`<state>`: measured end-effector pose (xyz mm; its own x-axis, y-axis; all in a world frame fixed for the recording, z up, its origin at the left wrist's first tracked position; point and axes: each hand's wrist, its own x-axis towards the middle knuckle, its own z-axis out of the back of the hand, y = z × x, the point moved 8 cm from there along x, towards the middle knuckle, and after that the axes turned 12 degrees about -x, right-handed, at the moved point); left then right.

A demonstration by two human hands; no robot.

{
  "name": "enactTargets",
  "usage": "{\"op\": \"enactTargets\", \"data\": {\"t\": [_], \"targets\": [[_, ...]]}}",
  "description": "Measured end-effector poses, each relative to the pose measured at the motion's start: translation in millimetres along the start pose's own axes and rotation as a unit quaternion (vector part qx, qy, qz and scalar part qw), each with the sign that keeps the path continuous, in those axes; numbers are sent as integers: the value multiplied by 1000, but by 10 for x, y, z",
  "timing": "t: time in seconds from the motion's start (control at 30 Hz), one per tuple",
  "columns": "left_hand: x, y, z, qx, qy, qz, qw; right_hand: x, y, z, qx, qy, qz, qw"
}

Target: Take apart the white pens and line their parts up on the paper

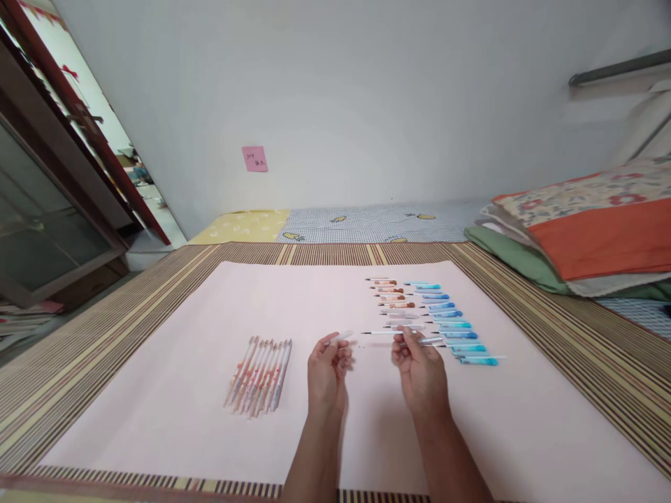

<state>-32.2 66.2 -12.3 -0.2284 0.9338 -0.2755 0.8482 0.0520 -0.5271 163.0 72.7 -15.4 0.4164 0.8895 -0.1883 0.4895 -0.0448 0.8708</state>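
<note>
Over pink paper (162, 391), right of the pen bundle (259, 381), my left hand (326, 369) pinches a clear piece (344, 335), my right hand (423, 369) a refill (381, 333).

lit softly and moderately, brightest through the doorway (94, 91) at left and dimmer along the grey wall (356, 105) toward the upper right, with faint, diffuse shadows on the pale sheet (172, 314) beside the hands (325, 381), wide-angle stretching at the edges, and slight blur over the note (254, 159).

Pink note (254, 168) on wall (340, 105) — dark handwriting (259, 163), two lines, too small to read.
</note>
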Motion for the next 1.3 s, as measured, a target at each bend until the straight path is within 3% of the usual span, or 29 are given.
{"op": "enactTargets", "data": {"t": [0.1, 0.23, 0.53, 1.0, 1.3], "targets": [[-8, 25, -14, 7, 1, 1, 1000, -32, -4, -73, -21, 22, 0, 1000], [-52, 100, -111, 36, 46, 5, 998, -90, -45, -211, -83, 57, 4, 995], [-105, 162, -228, 75, 86, 3, 993, -96, -69, -244, -122, 58, 31, 990], [9, 60, -42, 67, 24, -43, 997, -66, -250, -258, -61, 125, -93, 986], [19, 52, -5, 64, -2, -55, 996, -73, -207, -278, -166, 124, -5, 978]]}}
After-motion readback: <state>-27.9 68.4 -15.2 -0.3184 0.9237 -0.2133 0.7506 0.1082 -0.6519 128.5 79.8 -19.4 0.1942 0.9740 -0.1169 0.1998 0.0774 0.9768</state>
